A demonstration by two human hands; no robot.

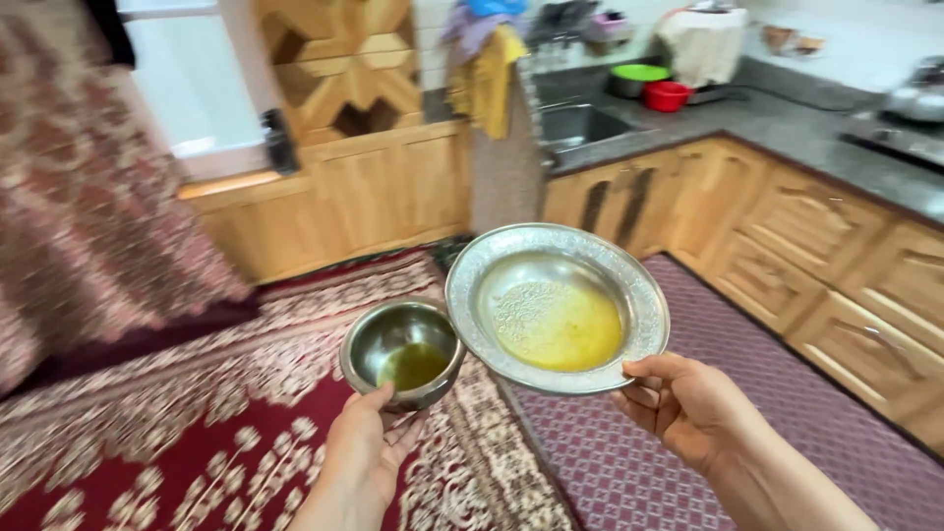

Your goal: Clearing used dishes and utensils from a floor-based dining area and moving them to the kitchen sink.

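Note:
My left hand point(362, 447) holds a small steel bowl point(403, 352) from below; a little dark yellow-green liquid lies in its bottom. My right hand point(683, 403) grips the near rim of a wide embossed steel plate point(558, 307), held tilted, with a yellow oily film pooled in its middle. The plate's left rim overlaps the bowl's right edge. Both are carried in the air above the floor.
A red patterned carpet point(197, 423) and a purple mat point(629, 462) cover the floor. Wooden cabinets point(816, 236) run along the right under a dark counter point(787, 123) with a sink point(580, 123), red and green bowls and a stove. Cloths hang by a wooden partition point(344, 167).

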